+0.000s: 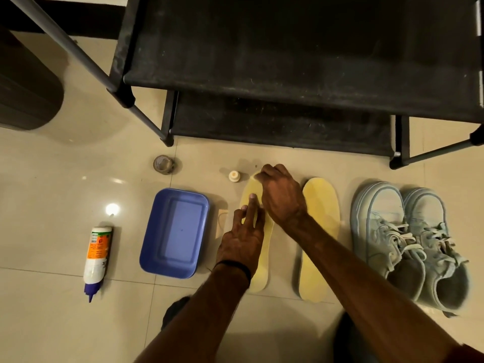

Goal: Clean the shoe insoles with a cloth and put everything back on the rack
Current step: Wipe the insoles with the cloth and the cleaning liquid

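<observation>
- The left hand (242, 242) lies flat on the left insole (258, 260), fingers (252, 205) straight and together, pinning it to the floor (52, 323).
- The right hand (281, 195) is curled at that insole's far tip; whether it grips a cloth cannot be told.
- The second insole (318, 239) lies just right, then the shoes (411, 244).
- A blue tub (174, 234) and a bottle (97, 260) lie left.
- The rack (288, 74) stands beyond.

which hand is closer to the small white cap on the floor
Right. The right hand is at the insole's top end, just beside the white cap; the left hand presses the insole lower down.
</observation>
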